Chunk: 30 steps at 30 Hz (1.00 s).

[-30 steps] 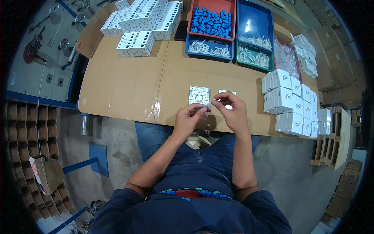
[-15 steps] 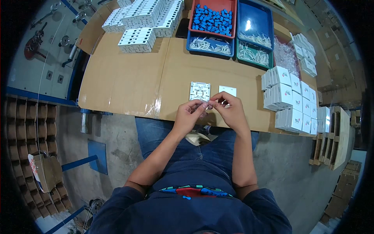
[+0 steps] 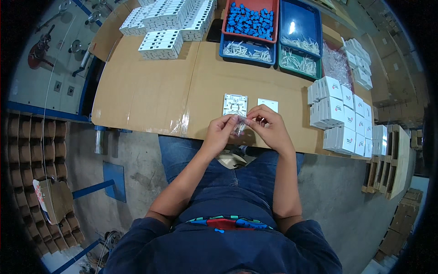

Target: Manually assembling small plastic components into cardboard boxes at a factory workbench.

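Note:
Between the fingertips of both hands is a small clear plastic bag (image 3: pixel 239 126) with small pieces inside, too small to name. My left hand (image 3: pixel 221 132) pinches its left upper side, and my right hand (image 3: pixel 270 128) pinches the right side close by. Just beyond my fingers, a white square plastic frame (image 3: pixel 235 104) with moulded openings lies on the cardboard-covered table (image 3: pixel 150 91). A flat white square plate (image 3: pixel 268 105) lies to its right, partly covered by my right hand.
Stacked white plastic parts (image 3: pixel 160 44) stand far left. A red tray (image 3: pixel 250 37) of blue pieces, a blue tray (image 3: pixel 247 60) and a green tray (image 3: pixel 299 71) of pale pieces sit at the back. White boxes (image 3: pixel 333 112) are piled right, near crumpled clear plastic bags (image 3: pixel 336 64).
The small bag has come up between my hands and now shows more fully below my fingertips. Both hands stay nearly in place, still pinching.

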Each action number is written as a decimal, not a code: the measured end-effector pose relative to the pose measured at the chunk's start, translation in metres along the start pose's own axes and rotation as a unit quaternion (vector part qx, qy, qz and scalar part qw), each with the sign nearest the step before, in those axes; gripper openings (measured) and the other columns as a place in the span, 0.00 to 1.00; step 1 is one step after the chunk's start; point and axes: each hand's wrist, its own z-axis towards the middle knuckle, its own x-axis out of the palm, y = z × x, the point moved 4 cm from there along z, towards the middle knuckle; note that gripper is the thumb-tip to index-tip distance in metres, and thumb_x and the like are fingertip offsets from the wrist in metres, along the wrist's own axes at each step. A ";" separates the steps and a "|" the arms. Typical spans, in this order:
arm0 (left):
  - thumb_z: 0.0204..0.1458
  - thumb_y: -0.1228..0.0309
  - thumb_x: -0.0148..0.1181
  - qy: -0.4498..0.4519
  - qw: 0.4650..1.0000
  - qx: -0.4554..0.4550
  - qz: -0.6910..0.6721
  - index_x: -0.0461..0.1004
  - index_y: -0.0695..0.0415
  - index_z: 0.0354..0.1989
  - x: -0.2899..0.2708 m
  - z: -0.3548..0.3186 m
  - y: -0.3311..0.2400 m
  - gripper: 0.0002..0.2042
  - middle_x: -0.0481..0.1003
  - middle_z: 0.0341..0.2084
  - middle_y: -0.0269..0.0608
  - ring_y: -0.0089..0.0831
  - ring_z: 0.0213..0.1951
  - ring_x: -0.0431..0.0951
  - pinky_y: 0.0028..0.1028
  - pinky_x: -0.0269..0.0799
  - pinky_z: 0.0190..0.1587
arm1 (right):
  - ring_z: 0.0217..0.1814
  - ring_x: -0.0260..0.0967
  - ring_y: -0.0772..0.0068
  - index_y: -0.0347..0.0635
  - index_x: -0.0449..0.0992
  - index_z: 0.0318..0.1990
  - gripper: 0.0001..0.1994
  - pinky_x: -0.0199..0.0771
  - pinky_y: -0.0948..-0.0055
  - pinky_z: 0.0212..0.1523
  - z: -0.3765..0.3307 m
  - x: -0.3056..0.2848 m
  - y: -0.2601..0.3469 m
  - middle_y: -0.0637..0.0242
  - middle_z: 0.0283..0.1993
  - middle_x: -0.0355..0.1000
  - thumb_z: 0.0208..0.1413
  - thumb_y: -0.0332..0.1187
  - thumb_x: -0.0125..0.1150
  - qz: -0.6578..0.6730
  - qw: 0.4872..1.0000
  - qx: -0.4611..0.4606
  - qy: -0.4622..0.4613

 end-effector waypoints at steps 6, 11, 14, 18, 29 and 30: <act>0.68 0.65 0.57 0.005 0.997 0.047 0.066 0.80 0.65 0.47 -0.007 0.003 0.000 0.14 0.81 0.33 0.33 0.17 0.35 0.78 0.20 0.73 0.37 | 0.34 0.67 0.84 0.38 0.83 0.36 0.04 0.65 0.81 0.34 0.000 -0.001 -0.003 0.71 0.38 0.76 0.55 0.27 0.71 0.014 1.000 -0.004 -0.017; 0.67 0.66 0.58 -0.026 0.991 0.083 0.099 0.81 0.66 0.46 -0.008 0.001 -0.001 0.13 0.81 0.33 0.35 0.18 0.36 0.78 0.20 0.73 0.39 | 0.33 0.65 0.85 0.37 0.83 0.36 0.04 0.64 0.81 0.33 -0.001 -0.001 -0.007 0.72 0.38 0.77 0.57 0.28 0.71 0.019 1.000 0.017 -0.018; 0.67 0.67 0.58 -0.036 0.988 0.095 0.116 0.81 0.66 0.46 -0.009 0.001 -0.003 0.13 0.82 0.33 0.36 0.18 0.36 0.78 0.21 0.74 0.40 | 0.33 0.64 0.85 0.37 0.83 0.37 0.05 0.63 0.81 0.33 -0.001 0.003 -0.009 0.72 0.36 0.76 0.58 0.29 0.70 0.010 1.000 0.000 0.028; 0.67 0.68 0.58 -0.036 0.988 0.099 0.116 0.81 0.67 0.45 -0.011 0.002 -0.008 0.13 0.82 0.33 0.36 0.19 0.35 0.78 0.22 0.74 0.39 | 0.32 0.64 0.86 0.38 0.83 0.39 0.06 0.63 0.80 0.33 -0.001 0.004 -0.014 0.74 0.33 0.76 0.60 0.31 0.69 0.024 0.999 0.042 0.020; 0.67 0.68 0.58 -0.040 0.991 0.101 0.078 0.80 0.65 0.44 -0.010 0.001 -0.011 0.11 0.81 0.32 0.37 0.19 0.30 0.77 0.22 0.73 0.35 | 0.33 0.65 0.84 0.38 0.83 0.39 0.05 0.61 0.80 0.32 0.000 0.003 -0.009 0.72 0.36 0.79 0.59 0.29 0.68 0.013 1.000 0.020 0.010; 0.67 0.68 0.58 -0.036 0.991 0.098 0.080 0.80 0.65 0.44 -0.010 0.000 -0.010 0.11 0.81 0.32 0.36 0.19 0.30 0.77 0.22 0.73 0.35 | 0.33 0.66 0.84 0.38 0.83 0.39 0.04 0.61 0.80 0.32 0.000 0.002 -0.003 0.73 0.36 0.79 0.59 0.29 0.68 0.002 1.000 0.019 0.007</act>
